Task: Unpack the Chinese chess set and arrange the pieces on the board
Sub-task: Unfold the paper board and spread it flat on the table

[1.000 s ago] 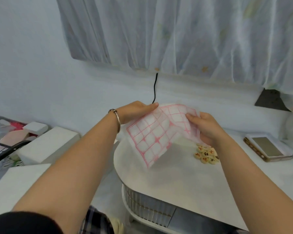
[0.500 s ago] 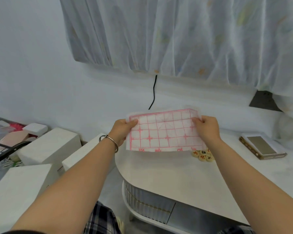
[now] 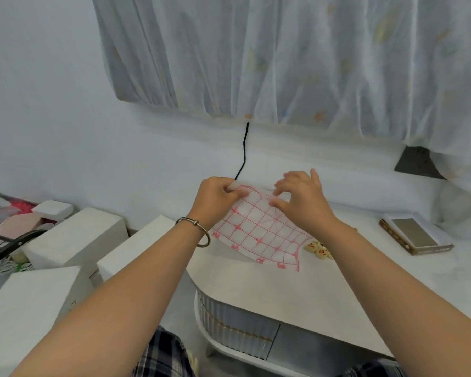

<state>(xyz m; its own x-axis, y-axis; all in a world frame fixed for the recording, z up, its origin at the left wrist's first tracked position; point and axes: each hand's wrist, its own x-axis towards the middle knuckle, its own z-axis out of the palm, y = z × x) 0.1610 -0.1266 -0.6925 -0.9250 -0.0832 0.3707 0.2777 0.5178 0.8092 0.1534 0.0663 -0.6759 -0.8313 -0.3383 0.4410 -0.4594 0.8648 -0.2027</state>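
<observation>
Unfolding now: your left hand (image 3: 215, 198) pinches the paper board (image 3: 259, 232), right hand (image 3: 301, 204) hovers loose-fingered; next, flatten it out.

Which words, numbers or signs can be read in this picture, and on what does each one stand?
None can be read for certain.
Red characters along the near edge of the paper board: too blurred to read.
Red characters on the chess pieces: too small and blurred to read.
Brown box on the right: no text shows.
</observation>
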